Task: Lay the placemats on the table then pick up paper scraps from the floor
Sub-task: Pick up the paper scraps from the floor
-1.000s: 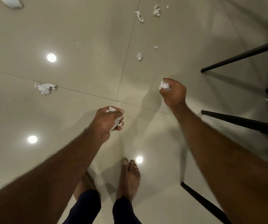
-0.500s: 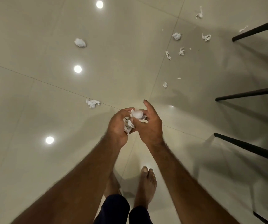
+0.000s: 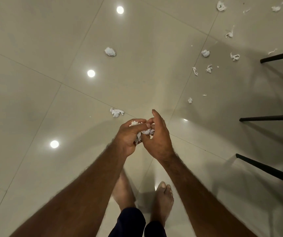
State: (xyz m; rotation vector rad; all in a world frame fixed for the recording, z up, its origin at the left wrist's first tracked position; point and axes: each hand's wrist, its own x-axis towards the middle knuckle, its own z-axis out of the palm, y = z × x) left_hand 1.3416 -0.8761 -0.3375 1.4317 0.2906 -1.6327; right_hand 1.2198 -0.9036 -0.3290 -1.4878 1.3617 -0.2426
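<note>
My two hands meet at mid-frame above the glossy beige tile floor (image 3: 35, 100). My left hand (image 3: 128, 137) is closed around a bunch of crumpled white paper scraps (image 3: 141, 131). My right hand (image 3: 157, 139) touches the same bunch from the right, its index finger sticking up. Loose scraps still lie on the floor: a twisted one (image 3: 116, 112) just beyond my hands, a crumpled ball (image 3: 110, 52) farther off, a small bit (image 3: 190, 100) to the right, and several more (image 3: 205, 53) toward the far right.
Thin black furniture legs (image 3: 270, 119) run in from the right edge at three heights. My bare feet (image 3: 163, 197) stand below my hands. Ceiling lights reflect as bright spots (image 3: 91, 73) on the tiles.
My right hand brought its scrap across to my left hand, and the two hands now press the scraps together. The view has tilted up, showing more scraps at the far right.
</note>
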